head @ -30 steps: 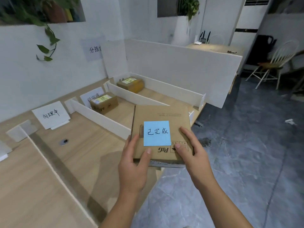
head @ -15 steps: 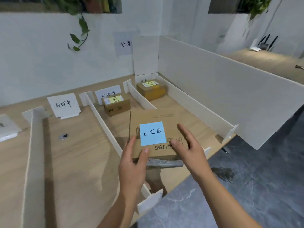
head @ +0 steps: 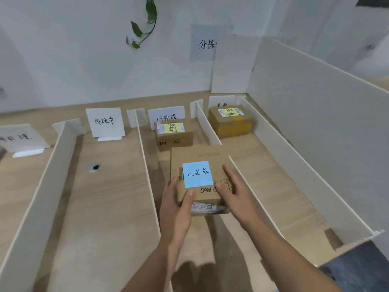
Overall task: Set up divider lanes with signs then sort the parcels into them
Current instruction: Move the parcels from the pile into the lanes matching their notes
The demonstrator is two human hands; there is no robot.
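We are gripping the cardboard parcel point(head: 201, 157) in both hands, our left hand point(head: 179, 205) curling round its near-left corner and our right hand point(head: 235, 192) round its right edge, and we are holding it, blue note point(head: 197, 174) up, over the lane between white dividers point(head: 147, 175) on the surface point(head: 105, 197), short of the smaller parcel point(head: 174, 137) and the sign point(head: 166, 114) behind it.

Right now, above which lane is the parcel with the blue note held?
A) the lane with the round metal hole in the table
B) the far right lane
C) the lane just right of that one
C: the left hand and right hand grip the parcel just in front of the small box in that lane, and its blue note reads the same as the sign behind that box.
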